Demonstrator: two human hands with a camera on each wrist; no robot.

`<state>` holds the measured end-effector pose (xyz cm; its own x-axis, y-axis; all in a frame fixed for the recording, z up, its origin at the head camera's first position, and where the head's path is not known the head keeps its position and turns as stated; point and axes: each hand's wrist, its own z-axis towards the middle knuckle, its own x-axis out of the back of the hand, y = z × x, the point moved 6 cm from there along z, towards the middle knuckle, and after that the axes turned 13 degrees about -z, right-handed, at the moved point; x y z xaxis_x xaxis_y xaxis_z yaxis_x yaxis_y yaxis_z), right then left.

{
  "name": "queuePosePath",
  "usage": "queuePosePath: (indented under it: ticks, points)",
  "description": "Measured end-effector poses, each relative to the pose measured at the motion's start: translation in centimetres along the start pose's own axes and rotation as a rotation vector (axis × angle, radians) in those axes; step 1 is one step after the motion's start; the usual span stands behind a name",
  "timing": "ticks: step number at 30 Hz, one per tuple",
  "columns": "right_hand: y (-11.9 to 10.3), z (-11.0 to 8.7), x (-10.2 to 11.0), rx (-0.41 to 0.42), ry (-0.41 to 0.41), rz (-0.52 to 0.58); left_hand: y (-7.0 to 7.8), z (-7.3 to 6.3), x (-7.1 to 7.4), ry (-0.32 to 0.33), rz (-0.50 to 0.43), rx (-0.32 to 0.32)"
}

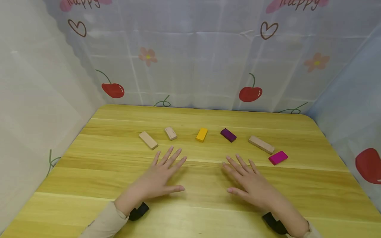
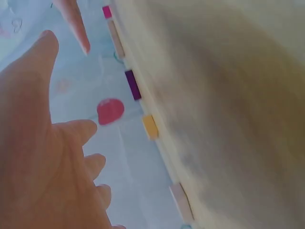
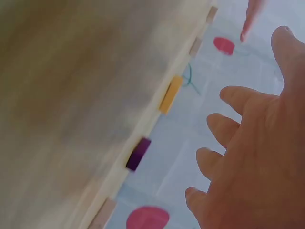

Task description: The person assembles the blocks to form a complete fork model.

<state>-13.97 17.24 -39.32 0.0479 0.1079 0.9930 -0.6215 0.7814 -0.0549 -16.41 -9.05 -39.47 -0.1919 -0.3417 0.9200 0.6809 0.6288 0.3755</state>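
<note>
My left hand point(image 1: 159, 178) is held palm down over the near left of the table, fingers spread and holding nothing. Opposite it, my right hand point(image 1: 253, 185) has its fingers spread too, with nothing in it. Several small blocks lie in a loose arc beyond the hands. From left to right these are a long plain wooden block point(image 1: 148, 140), a short speckled wooden block point(image 1: 171, 133), a yellow block point(image 1: 201, 135), a purple block point(image 1: 228, 135), another long wooden block point(image 1: 261, 144) and a magenta block point(image 1: 278, 158). The left fingertips are nearest the long left block.
The wood-grain table point(image 1: 196, 218) has rounded far corners. Behind it hangs a pale curtain point(image 1: 190, 66) printed with cherries, flowers and hearts, and pale cloth also closes in both sides. A black band point(image 1: 139, 211) sits at the left wrist, another black band point(image 1: 274, 223) at the right.
</note>
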Motion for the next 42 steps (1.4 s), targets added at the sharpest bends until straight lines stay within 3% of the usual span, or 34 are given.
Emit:
queuePosePath:
  ticks: [5, 12, 16, 20, 29, 42]
  points:
    - [2.4, -0.5, 0.7, -0.054, 0.01, 0.02, -2.2, -0.3, 1.1, 0.039, -0.02, 0.069]
    - [6.6, -1.4, 1.7, -0.125, 0.078, 0.066, -6.3, -0.5, 2.3, 0.095, -0.069, 0.233]
    - [9.3, -1.9, 1.9, -0.177, 0.155, 0.107, -8.4, -0.9, 2.5, 0.092, -0.096, 0.331]
    - [11.8, -2.3, 1.9, -0.267, 0.202, 0.138, -9.6, -1.6, 2.5, 0.069, -0.145, 0.386]
    - [16.1, -2.4, 1.1, -0.47, 0.162, 0.216, -10.5, -2.5, 2.0, 0.022, -0.206, 0.361]
    - [17.6, -1.5, -0.5, -0.578, 0.059, 0.233, -10.4, -2.4, 1.8, 0.027, -0.206, 0.338]
